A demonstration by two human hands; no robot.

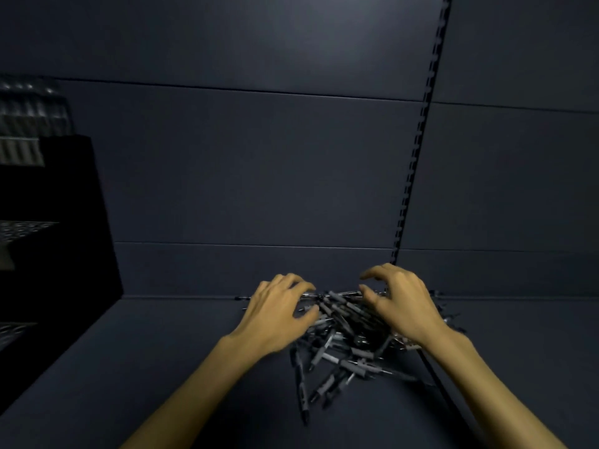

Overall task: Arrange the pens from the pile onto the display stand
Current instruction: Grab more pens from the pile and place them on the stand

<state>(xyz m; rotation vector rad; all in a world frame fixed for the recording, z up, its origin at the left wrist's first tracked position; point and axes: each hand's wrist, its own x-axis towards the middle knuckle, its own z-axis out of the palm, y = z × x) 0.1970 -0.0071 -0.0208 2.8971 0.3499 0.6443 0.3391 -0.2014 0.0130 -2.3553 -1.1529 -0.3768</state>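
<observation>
A pile of grey and black pens (343, 345) lies on the dark shelf surface (162, 367), close to the back wall. My left hand (278, 311) sits on the pile's left side, fingers and thumb curled round a few pens at the top. My right hand (400, 303) is over the pile's right side with its fingers bent like a claw; the fingertips touch the pens and the index finger is lifted, pinching nothing. The black tiered display stand (55, 222) rises at the far left, with pale perforated tiers partly cut off by the frame edge.
A dark panelled back wall (259, 173) stands right behind the pile. A slotted upright rail (418, 150) runs down the wall to the pile's right end. Bare shelf stretches between the pile and the stand.
</observation>
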